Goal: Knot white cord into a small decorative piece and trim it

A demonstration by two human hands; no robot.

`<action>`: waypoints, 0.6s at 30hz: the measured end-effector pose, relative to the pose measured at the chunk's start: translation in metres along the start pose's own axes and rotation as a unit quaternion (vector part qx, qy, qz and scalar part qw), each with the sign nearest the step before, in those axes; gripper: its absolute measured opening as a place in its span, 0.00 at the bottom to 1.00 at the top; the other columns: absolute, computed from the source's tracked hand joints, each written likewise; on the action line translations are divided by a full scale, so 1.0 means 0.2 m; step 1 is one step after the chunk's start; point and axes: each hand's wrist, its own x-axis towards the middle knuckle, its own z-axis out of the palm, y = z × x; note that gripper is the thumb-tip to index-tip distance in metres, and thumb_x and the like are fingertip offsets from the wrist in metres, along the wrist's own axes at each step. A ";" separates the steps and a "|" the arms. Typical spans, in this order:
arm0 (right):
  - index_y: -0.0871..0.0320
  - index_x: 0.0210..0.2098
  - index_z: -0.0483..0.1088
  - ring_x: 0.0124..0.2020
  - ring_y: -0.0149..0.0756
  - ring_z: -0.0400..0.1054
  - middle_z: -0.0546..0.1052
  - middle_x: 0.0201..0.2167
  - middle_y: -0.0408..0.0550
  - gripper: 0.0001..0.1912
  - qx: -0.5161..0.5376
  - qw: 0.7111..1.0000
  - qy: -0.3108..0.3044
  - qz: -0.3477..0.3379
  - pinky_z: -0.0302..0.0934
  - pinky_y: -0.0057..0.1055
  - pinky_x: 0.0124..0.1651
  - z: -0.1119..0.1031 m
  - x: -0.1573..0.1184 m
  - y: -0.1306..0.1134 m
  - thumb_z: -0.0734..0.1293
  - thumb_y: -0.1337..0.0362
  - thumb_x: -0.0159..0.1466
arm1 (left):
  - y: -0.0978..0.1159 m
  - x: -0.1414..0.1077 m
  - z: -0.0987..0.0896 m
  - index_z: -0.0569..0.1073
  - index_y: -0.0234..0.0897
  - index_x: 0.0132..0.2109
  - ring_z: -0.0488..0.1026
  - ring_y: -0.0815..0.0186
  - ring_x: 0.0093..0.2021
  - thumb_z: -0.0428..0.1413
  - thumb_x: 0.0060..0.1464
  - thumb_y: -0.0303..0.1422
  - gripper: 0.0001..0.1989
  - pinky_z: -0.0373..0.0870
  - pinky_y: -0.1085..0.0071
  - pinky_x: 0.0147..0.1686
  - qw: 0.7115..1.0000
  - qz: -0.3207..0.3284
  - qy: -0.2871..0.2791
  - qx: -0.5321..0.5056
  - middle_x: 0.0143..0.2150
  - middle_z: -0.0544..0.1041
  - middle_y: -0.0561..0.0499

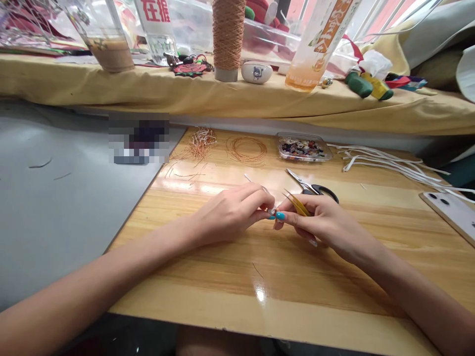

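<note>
My left hand is closed in a pinch over the wooden board, on a white cord whose end sticks out above the fingers. Thumb and finger of my right hand pinch the same small white and orange piece at the cord, so the fingertips nearly meet. Its details are mostly hidden. Yellow tweezers are tucked in my right hand, tips pointing up and left. Just behind that hand lie scissors with black handles, partly covered.
Behind my hands are a coil of orange thread, a tangle of thread offcuts, a clear box of beads and several white cords. A phone lies at right. A thread cone and bottle stand on the ledge.
</note>
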 end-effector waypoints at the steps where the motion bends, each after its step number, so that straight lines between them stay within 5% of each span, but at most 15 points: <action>1: 0.60 0.26 0.68 0.11 0.22 0.51 0.59 0.10 0.36 0.13 -0.019 0.999 0.024 -0.014 0.45 0.21 0.12 0.00 0.00 0.00 0.59 0.58 0.58 | 0.00 0.00 0.00 0.65 0.32 0.34 0.66 0.72 0.30 0.46 0.54 0.30 0.06 0.64 0.76 0.30 1.000 -0.019 0.003 -0.017 0.31 0.71 0.48; 6: 0.58 0.26 0.68 0.18 0.24 0.58 0.69 0.19 0.41 0.09 -0.158 0.973 0.142 -0.089 0.50 0.22 0.19 0.01 -0.01 0.01 0.60 0.61 0.58 | -0.01 0.03 -0.03 0.67 0.33 0.33 0.68 0.74 0.30 0.50 0.51 0.29 0.04 0.63 0.78 0.28 0.991 -0.098 -0.017 -0.091 0.31 0.73 0.50; 18: 0.57 0.29 0.67 0.22 0.27 0.64 0.73 0.23 0.42 0.02 -0.248 0.931 0.188 -0.189 0.55 0.24 0.23 0.03 -0.01 0.04 0.62 0.67 0.56 | 0.01 0.04 -0.03 0.73 0.33 0.32 0.68 0.71 0.30 0.52 0.48 0.28 0.06 0.64 0.76 0.29 0.988 -0.148 0.000 -0.048 0.30 0.73 0.49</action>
